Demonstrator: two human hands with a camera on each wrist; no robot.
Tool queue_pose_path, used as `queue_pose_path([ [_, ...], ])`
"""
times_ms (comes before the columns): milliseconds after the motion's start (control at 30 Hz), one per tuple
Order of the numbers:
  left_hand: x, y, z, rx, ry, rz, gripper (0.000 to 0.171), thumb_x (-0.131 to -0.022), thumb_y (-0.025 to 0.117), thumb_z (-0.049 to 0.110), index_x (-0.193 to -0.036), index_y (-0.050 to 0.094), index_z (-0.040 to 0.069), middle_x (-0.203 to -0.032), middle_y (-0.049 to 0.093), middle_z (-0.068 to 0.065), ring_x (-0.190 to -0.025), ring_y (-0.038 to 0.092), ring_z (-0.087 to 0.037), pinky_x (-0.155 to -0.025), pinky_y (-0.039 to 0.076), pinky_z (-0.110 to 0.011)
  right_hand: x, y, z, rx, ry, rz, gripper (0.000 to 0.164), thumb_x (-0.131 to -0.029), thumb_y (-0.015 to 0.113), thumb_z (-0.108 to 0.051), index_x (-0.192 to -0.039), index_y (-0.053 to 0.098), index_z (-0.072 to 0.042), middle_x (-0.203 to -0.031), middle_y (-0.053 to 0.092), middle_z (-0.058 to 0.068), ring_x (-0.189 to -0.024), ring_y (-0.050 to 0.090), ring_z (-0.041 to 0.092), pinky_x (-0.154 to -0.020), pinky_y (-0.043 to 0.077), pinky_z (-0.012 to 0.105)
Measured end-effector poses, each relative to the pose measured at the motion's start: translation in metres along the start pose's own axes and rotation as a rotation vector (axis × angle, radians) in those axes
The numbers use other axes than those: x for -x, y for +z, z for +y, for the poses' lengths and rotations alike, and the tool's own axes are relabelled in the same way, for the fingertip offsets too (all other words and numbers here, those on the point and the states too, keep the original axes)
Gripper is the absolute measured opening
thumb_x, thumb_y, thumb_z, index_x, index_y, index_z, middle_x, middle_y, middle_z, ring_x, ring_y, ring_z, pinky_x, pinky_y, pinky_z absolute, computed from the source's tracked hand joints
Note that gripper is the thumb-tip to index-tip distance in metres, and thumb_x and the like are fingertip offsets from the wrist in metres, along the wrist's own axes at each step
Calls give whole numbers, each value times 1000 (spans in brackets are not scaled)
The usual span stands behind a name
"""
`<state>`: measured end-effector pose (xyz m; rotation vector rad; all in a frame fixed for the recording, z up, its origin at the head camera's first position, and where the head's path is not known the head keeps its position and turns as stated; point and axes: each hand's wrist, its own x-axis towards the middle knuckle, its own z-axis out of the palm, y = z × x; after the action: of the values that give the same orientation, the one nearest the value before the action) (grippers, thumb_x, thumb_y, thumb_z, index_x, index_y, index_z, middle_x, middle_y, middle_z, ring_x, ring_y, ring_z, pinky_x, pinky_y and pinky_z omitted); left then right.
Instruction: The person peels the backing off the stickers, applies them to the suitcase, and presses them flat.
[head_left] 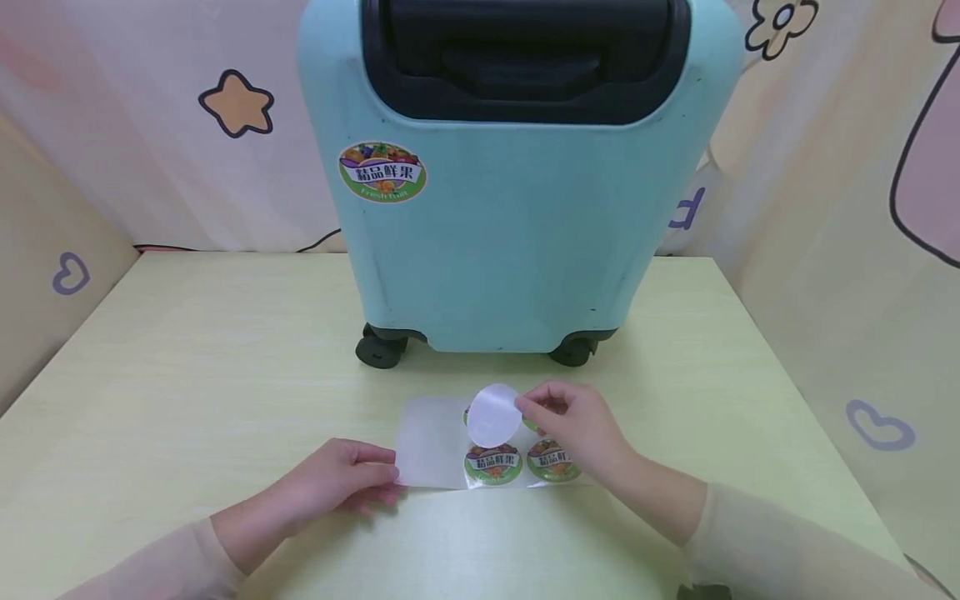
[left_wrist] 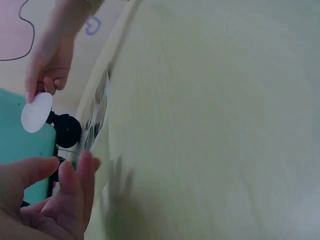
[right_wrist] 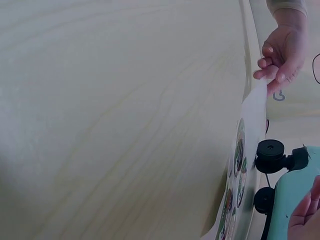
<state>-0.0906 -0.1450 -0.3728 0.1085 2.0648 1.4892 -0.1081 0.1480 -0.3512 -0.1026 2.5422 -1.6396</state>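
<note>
A sheet of stickers (head_left: 431, 442) lies on the table; its left part is bare backing, and oval "Fresh fruit" stickers (head_left: 493, 464) fill its right part. At the sheet's left edge, my left hand (head_left: 341, 477) holds it between thumb and fingers, as the right wrist view also shows. My right hand (head_left: 581, 423) pinches a peeled oval sticker (head_left: 492, 417) by its right edge, above the sheet. The sticker's white back faces up and partly covers the stickers behind it. In the left wrist view the peeled sticker (left_wrist: 37, 113) hangs from the right fingertips.
Behind the sheet a light blue suitcase (head_left: 495, 242) stands upright on black wheels (head_left: 379, 348). One oval fruit sticker (head_left: 382, 172) is on the upper left of its front. A patterned curtain (head_left: 97, 158) closes off the table (head_left: 195, 350) at the back and sides.
</note>
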Motion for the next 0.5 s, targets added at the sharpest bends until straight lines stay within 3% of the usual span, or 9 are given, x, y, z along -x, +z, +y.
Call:
queue_pose_path([
  [100, 5, -9, 7, -235, 80, 37, 37, -90, 60, 17, -118, 59, -7, -78, 69, -7, -67, 65, -18, -57, 51, -31, -1, 2, -3, 6, -5, 7, 15, -85, 68, -17, -89, 69, -2, -84, 68, 11, -71, 60, 24, -65, 52, 31],
  [200, 8, -13, 21, -343, 165, 106, 30, -91, 60, 18, -112, 64, -3, -76, 68, -4, -65, 64, -16, -55, 50, -31, -3, 3, -5, 28, -36, 30, 13, -84, 70, -16, -88, 70, -4, -82, 67, 9, -69, 58, 19, -63, 50, 28],
  [267, 9, -9, 34, -302, 214, 120, 27, -92, 59, 19, -109, 66, 1, -80, 69, -4, -68, 65, -15, -56, 50, -32, -4, 3, -7, 54, -84, 57, 11, -83, 71, -16, -87, 70, -6, -76, 65, 5, -66, 54, 17, -59, 46, 25],
  [367, 4, 8, 54, -159, 266, 120, 26, -92, 58, 21, -109, 68, 3, -87, 70, -5, -73, 66, -16, -56, 48, -31, -5, 2, -10, 97, -240, 97, 4, -81, 72, -11, -84, 69, -9, -69, 58, -2, -59, 47, 14, -51, 39, 22],
  [500, -8, 33, 70, 3, 314, 139, 29, -92, 59, 23, -109, 69, 2, -93, 71, -7, -81, 68, -17, -59, 47, -31, -7, 5, -16, 227, -642, 174, 11, -76, 72, -1, -77, 67, -10, -65, 51, -6, -53, 40, 10, -46, 33, 18],
])
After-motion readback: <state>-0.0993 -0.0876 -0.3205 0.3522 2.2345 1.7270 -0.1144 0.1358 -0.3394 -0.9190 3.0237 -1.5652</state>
